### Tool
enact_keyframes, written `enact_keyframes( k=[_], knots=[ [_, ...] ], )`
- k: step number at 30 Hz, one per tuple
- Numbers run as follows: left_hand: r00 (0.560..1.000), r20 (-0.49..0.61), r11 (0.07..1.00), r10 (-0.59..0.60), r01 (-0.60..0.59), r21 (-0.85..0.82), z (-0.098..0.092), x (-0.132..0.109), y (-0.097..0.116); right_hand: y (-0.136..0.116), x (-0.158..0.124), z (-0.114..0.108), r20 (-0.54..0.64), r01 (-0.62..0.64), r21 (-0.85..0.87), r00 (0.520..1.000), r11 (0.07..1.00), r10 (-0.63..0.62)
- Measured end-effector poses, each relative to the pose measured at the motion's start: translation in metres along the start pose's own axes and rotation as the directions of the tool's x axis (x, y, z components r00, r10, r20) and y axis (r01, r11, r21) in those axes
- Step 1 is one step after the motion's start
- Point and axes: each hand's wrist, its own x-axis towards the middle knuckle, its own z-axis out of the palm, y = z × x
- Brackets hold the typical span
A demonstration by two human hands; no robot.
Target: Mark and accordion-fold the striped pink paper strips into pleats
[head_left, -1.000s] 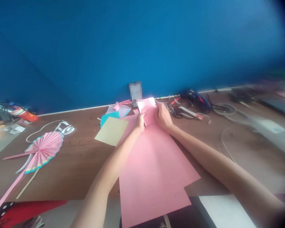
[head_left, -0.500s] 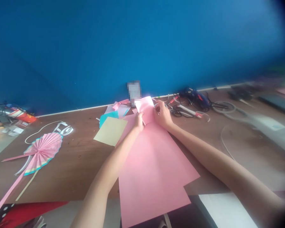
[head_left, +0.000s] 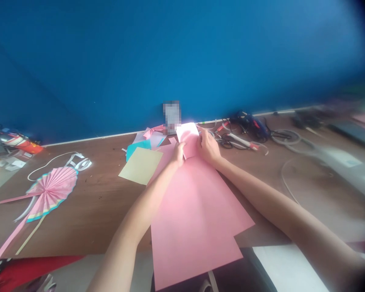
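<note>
A small folded piece of pink paper (head_left: 189,142) stands upright between my hands, its upper part bright in the light. My left hand (head_left: 179,154) is closed on its left edge, the thumb lying on the near face. At the right edge, my right hand (head_left: 208,147) is curled with its fingertips against the same paper; part of its grip is hidden. Beneath both hands lies a large pink sheet (head_left: 194,219) with a notch cut in its right side, its near end reaching past the table edge. Whether the folded piece joins this sheet I cannot tell.
A yellowish square sheet (head_left: 141,165) and a blue sheet (head_left: 135,149) lie left of my hands. A pleated pink paper fan (head_left: 53,190) rests farther left on the brown table (head_left: 103,219). Cables and a dark blue pouch (head_left: 252,126) are to the right, before the blue wall.
The view has shifted slightly, so the fan sits a little farther left in it. Both hands keep their hold, and the folded pink paper has tilted slightly.
</note>
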Motion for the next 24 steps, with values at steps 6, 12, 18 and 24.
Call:
enact_keyframes(
  k=[6,12,18,24],
  knots=[
    [1.0,-0.001,0.999,0.008,-0.008,0.048,0.0,0.003,-0.001,0.003,0.0,0.004,0.004,0.008,0.029,1.0,1.0,-0.008],
    [0.997,-0.078,1.0,-0.017,0.018,0.001,-0.003,0.01,-0.005,0.004,-0.001,0.002,-0.007,0.023,0.062,1.0,0.998,-0.023],
    [0.998,-0.069,1.0,0.004,-0.002,0.019,-0.005,0.014,-0.008,0.001,-0.001,-0.004,-0.006,0.004,0.117,1.0,0.993,-0.003],
    [0.997,-0.077,0.998,-0.026,0.03,0.052,-0.005,0.013,-0.008,0.003,0.0,-0.002,0.01,-0.05,0.143,0.999,0.989,0.049]
  ],
)
